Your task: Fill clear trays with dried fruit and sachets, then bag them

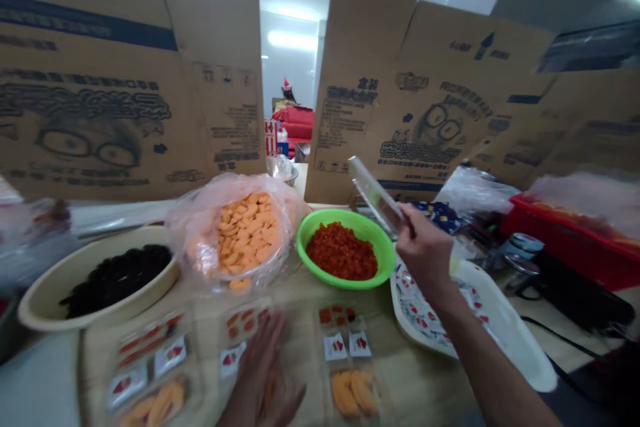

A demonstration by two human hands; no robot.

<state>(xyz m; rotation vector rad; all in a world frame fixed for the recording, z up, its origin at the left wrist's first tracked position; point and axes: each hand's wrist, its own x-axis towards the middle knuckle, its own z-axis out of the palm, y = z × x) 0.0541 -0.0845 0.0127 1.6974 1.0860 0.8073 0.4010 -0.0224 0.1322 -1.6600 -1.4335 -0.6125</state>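
Note:
My right hand [425,243] is raised at the right of the green bowl [303,257], its fingers closed on a flat, shiny, clear plastic piece [375,193] held tilted. Whether that is a lid or a tray I cannot tell. My left hand [267,360] lies with fingers stretched over the middle clear tray [233,330], hiding much of it. Orange discs and a small printed packet [233,358] show there. Left and right of it stand two more filled trays, the left tray [150,363] and the right tray [349,353], with orange pieces, packets and curved biscuits.
Behind the trays are a cream basin [37,303] of dark pieces, a plastic bag [193,230] of orange curved biscuits, and the green bowl of red-orange pieces. A white tray [525,340] holds packets. Cardboard boxes [215,33] wall the back; a red crate [575,233] stands right.

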